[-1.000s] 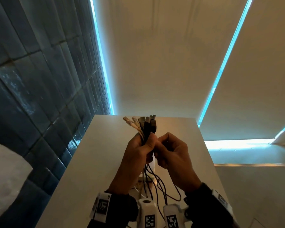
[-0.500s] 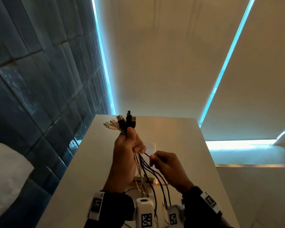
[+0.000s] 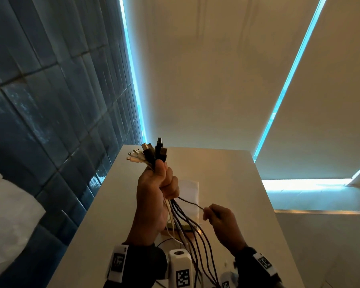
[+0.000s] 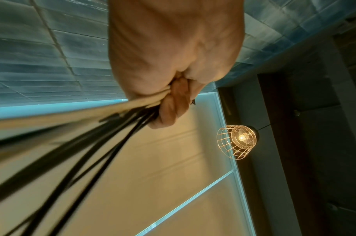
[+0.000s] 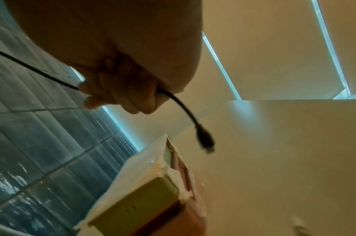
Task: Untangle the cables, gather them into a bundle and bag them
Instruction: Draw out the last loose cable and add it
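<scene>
White table (image 3: 227, 173) under beige blinds: the left hand (image 3: 154, 196) grips the cable bundle (image 3: 152, 154), plugs at 12 o'clock. The right hand (image 3: 222, 221) pinches one black cable (image 3: 190, 202) at 4 o'clock; it should probably pull slowly, keeping the fist tight.

Your left hand (image 3: 154, 196) hides the cables (image 3: 192, 231) mid-length; their loose ends run off the near edge, blurred at the wrist.
</scene>
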`<action>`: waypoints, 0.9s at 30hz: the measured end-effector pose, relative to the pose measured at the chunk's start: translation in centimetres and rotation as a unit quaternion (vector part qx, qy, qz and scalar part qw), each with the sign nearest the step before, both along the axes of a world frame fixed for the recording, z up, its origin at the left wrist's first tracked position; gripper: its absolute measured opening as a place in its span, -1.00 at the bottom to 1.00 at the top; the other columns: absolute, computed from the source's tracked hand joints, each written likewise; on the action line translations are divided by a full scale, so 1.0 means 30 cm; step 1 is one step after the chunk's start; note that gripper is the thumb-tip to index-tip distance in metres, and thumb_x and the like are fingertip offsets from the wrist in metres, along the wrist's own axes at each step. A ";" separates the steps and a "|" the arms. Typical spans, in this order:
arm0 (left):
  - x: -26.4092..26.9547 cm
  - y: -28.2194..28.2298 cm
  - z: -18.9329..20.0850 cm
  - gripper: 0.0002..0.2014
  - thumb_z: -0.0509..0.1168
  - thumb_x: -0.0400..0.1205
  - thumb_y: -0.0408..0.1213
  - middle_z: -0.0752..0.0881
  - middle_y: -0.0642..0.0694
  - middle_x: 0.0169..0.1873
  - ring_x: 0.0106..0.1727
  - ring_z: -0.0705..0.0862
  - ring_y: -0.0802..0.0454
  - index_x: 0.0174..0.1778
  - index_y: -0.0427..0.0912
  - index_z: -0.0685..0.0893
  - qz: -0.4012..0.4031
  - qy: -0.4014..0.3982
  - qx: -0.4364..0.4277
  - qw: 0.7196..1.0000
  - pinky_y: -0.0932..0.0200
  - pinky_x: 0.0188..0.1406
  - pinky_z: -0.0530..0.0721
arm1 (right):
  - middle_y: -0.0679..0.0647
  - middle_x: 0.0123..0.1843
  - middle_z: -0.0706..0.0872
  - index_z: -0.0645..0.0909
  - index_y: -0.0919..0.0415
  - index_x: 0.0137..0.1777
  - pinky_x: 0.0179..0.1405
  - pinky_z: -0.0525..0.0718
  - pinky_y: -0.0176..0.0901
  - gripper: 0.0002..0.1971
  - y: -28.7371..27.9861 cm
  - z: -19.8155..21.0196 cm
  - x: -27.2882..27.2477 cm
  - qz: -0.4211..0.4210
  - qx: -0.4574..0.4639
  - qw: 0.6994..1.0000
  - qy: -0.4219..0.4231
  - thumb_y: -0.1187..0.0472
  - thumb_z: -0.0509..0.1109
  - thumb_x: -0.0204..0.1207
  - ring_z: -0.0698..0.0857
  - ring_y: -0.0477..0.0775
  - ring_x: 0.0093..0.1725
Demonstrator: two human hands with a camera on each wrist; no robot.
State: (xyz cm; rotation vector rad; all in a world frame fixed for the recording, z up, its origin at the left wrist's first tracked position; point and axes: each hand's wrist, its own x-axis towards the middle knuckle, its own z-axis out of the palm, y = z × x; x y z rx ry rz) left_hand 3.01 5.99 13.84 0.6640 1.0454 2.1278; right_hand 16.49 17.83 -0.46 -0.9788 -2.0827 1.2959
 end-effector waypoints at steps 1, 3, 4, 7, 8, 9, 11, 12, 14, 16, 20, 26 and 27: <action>-0.002 0.001 0.002 -0.62 0.03 0.76 -0.20 0.21 0.07 -0.60 -0.62 0.14 0.18 -0.41 -0.13 0.29 0.004 -0.001 -0.015 1.000 0.27 -0.65 0.19 | -0.09 -0.56 0.50 0.65 0.19 -0.34 -0.40 0.40 -0.19 -0.72 -0.002 0.025 -0.002 -0.020 -0.013 1.000 0.011 0.22 0.31 0.62 0.41 -0.18 -0.51; 0.000 0.006 -0.001 -0.58 0.01 0.78 -0.20 0.21 0.04 -0.61 -0.64 0.12 0.16 -0.45 -0.12 0.29 0.008 -0.001 -0.047 0.999 0.24 -0.63 0.09 | -0.09 -0.58 0.46 0.66 0.21 -0.26 -0.49 0.33 -0.16 -0.76 -0.006 0.108 -0.001 -0.037 -0.059 0.995 0.075 0.20 0.30 0.63 0.34 -0.11 -0.54; 0.002 0.008 -0.005 -0.57 0.01 0.78 -0.18 0.23 0.03 -0.62 -0.65 0.14 0.15 -0.46 -0.12 0.30 0.008 0.002 -0.065 0.998 0.22 -0.62 0.07 | -0.07 -0.57 0.43 0.65 0.24 -0.22 -0.52 0.29 -0.16 -0.77 -0.013 0.160 0.000 -0.028 -0.086 0.989 0.119 0.19 0.29 0.63 0.32 -0.06 -0.54; 0.013 0.016 -0.019 -0.57 0.01 0.77 -0.13 0.31 -0.02 -0.61 -0.66 0.20 0.12 -0.44 -0.16 0.34 0.005 0.028 -0.125 0.992 0.23 -0.65 0.12 | 0.08 -0.52 0.36 0.60 0.33 -0.12 -0.58 0.20 -0.19 -0.80 -0.039 0.294 -0.002 0.038 -0.123 0.968 0.213 0.20 0.28 0.63 0.23 0.00 -0.56; 0.019 0.019 -0.020 -0.58 0.02 0.76 -0.13 0.29 -0.02 -0.61 -0.66 0.19 0.12 -0.45 -0.15 0.34 0.000 0.024 -0.129 0.991 0.24 -0.65 0.11 | 0.11 -0.51 0.34 0.59 0.34 -0.10 -0.58 0.18 -0.20 -0.80 -0.046 0.322 -0.002 0.065 -0.124 0.964 0.224 0.19 0.28 0.63 0.22 -0.01 -0.56; 0.023 0.020 -0.017 -0.58 0.03 0.76 -0.14 0.26 0.00 -0.61 -0.65 0.16 0.14 -0.46 -0.13 0.33 -0.005 0.014 -0.121 0.993 0.23 -0.65 0.07 | 0.12 -0.51 0.33 0.58 0.35 -0.09 -0.58 0.17 -0.19 -0.78 -0.048 0.334 -0.002 0.089 -0.126 0.962 0.226 0.16 0.28 0.61 0.21 -0.02 -0.56; 0.020 0.016 -0.003 -0.58 0.04 0.75 -0.17 0.21 0.03 -0.61 -0.65 0.12 0.17 -0.47 -0.10 0.31 -0.003 -0.005 -0.089 0.996 0.23 -0.65 0.03 | 0.07 -0.53 0.32 0.58 0.35 -0.11 -0.59 0.17 -0.23 -0.73 -0.045 0.326 0.011 0.120 -0.125 0.964 0.202 0.10 0.28 0.58 0.22 -0.05 -0.57; 0.013 0.009 0.007 -0.61 0.05 0.75 -0.18 0.21 0.04 -0.61 -0.65 0.11 0.17 -0.45 -0.10 0.30 0.001 -0.014 -0.069 0.997 0.24 -0.66 0.03 | 0.01 -0.55 0.34 0.58 0.34 -0.15 -0.60 0.20 -0.25 -0.72 -0.038 0.305 0.027 0.128 -0.121 0.968 0.178 0.09 0.28 0.59 0.24 -0.07 -0.58; -0.008 -0.011 0.027 -0.65 0.05 0.73 -0.17 0.21 0.06 -0.61 -0.65 0.11 0.19 -0.40 -0.11 0.28 0.005 -0.037 -0.025 0.999 0.26 -0.69 0.05 | -0.11 -0.58 0.41 0.59 0.29 -0.26 -0.55 0.32 -0.33 -0.68 -0.011 0.212 0.073 0.133 -0.097 0.983 0.081 0.09 0.26 0.63 0.34 -0.16 -0.58; -0.023 -0.029 0.047 -0.68 0.06 0.71 -0.14 0.21 0.08 -0.61 -0.65 0.12 0.20 -0.38 -0.11 0.28 -0.004 -0.052 0.007 0.999 0.28 -0.70 0.10 | -0.11 -0.58 0.48 0.63 0.14 -0.39 -0.49 0.40 -0.32 -0.61 0.021 0.105 0.135 0.153 -0.072 0.980 -0.104 0.05 0.25 0.66 0.42 -0.20 -0.57; -0.007 -0.025 0.064 -0.71 0.09 0.70 -0.13 0.23 0.06 -0.58 -0.62 0.16 0.19 -0.32 -0.13 0.34 -0.050 -0.048 0.026 0.997 0.27 -0.65 0.17 | -0.17 -0.40 0.73 0.66 -0.15 -0.41 -0.11 0.67 -0.24 -0.62 0.062 0.043 0.197 0.123 0.017 0.958 -0.259 0.18 0.29 0.64 0.69 -0.27 -0.32; 0.077 0.062 0.079 -0.77 0.13 0.60 -0.12 0.36 0.02 -0.55 -0.57 0.31 0.15 -0.28 -0.19 0.41 -0.153 -0.047 0.027 0.987 0.26 -0.57 0.37 | -0.19 0.15 0.76 0.64 0.00 0.28 0.09 0.61 -0.44 -0.64 -0.081 0.389 0.075 0.194 -0.058 0.972 0.119 -0.10 0.23 0.58 0.69 -0.18 0.20; 0.089 0.074 0.086 -0.77 0.15 0.59 -0.11 0.39 0.01 -0.54 -0.57 0.34 0.14 -0.28 -0.18 0.40 -0.164 -0.047 0.021 0.985 0.25 -0.57 0.40 | -0.04 0.05 0.79 0.67 0.06 0.21 0.05 0.67 -0.31 -0.69 -0.110 0.398 0.049 0.234 -0.067 0.961 0.129 -0.05 0.28 0.58 0.75 -0.03 0.08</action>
